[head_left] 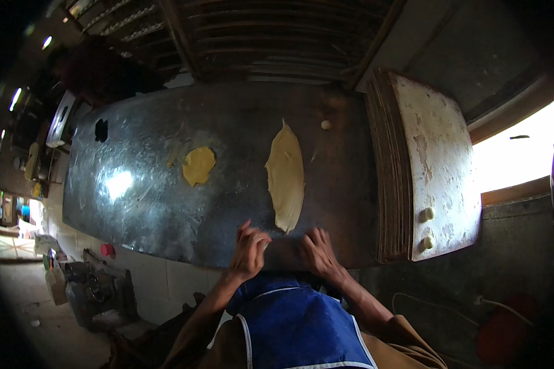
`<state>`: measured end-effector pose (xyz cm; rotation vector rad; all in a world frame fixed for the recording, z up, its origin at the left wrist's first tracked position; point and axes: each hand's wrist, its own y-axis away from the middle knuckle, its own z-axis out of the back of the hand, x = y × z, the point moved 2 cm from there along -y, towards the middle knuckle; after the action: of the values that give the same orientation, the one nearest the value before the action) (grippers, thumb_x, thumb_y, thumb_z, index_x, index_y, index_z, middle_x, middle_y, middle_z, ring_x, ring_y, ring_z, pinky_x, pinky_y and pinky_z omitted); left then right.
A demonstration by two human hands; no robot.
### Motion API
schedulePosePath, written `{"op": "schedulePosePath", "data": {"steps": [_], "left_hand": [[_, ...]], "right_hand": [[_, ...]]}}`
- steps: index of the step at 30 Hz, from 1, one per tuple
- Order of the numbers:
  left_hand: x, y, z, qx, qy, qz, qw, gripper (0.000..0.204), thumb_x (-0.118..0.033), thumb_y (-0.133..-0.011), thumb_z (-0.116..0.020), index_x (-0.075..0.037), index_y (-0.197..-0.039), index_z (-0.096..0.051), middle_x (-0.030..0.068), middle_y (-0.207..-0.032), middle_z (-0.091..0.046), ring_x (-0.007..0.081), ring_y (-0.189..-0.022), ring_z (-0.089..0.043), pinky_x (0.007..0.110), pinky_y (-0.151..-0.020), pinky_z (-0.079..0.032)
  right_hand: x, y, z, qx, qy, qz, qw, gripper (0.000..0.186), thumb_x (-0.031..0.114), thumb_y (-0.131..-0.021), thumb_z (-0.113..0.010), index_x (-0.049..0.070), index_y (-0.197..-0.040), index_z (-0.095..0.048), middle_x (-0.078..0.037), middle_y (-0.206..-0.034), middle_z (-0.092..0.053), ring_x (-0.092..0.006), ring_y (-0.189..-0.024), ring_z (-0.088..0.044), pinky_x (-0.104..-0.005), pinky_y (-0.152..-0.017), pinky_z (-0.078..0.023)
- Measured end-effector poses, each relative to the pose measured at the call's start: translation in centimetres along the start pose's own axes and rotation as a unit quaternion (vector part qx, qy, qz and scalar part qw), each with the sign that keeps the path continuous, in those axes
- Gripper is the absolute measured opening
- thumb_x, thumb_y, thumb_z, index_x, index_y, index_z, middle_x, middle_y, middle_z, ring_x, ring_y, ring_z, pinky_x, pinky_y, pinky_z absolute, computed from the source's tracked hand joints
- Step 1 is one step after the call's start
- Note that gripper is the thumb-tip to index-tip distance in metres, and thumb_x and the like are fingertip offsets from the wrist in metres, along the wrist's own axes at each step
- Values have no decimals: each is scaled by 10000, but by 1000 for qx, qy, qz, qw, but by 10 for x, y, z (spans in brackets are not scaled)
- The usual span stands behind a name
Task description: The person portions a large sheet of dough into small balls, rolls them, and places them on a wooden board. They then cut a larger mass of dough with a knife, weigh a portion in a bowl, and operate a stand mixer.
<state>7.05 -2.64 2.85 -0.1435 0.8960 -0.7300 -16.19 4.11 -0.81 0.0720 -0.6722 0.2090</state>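
1. The long, flattened dough sheet (pixel 286 178) lies on the counter (pixel 345 197), its near tip between the hands.
2. Left hand (pixel 249 252) and right hand (pixel 319 251) have curled fingers; I cannot tell whether either pinches anything.
3. Dough looks soft, stretchy, tearable; best supported beneath its broad middle.
4. Apparent plastic container (pixel 80 302) at lower left: contents indistinct.

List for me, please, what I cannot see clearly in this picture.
- Left hand, head view: curled fingers hide whether it holds anything.
- Right hand, head view: blur and curled fingers hide its grip.
- Black thing, head view: too dark and small to identify.
- Window, head view: glare hides the outside.
- Red thing, head view: shadow hides its shape.
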Motion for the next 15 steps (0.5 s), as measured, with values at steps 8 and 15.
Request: {"op": "schedulePosePath", "data": {"steps": [8, 15], "left_hand": [[110, -10, -11, -55, -232, 87, 967, 424, -152, -902, -740, -3, -1195, -472, 186, -1086, -537, 367, -950, -531, 537, -867, -411], [69, 24, -41, -45, -40, 125, 990, 305, -91, -910, -721, 14, -1053, -473, 185, -970, -504, 349, -902, -514, 501, -826, -416]], "right_hand": [[-70, -30, 40, -172, 95, -111, 974, 439, 263, -937, -645, 47, -1311, -569, -259, -1210, -564, -450, -1123, -511, -536, -964, -417], [-52, 20, -4, -70, 71, -83, 992, 331, 260, -917, -679, 0, -1101, -587, -236, -1027, -600, -446, -938, -579, -509, -837, -481]]}}
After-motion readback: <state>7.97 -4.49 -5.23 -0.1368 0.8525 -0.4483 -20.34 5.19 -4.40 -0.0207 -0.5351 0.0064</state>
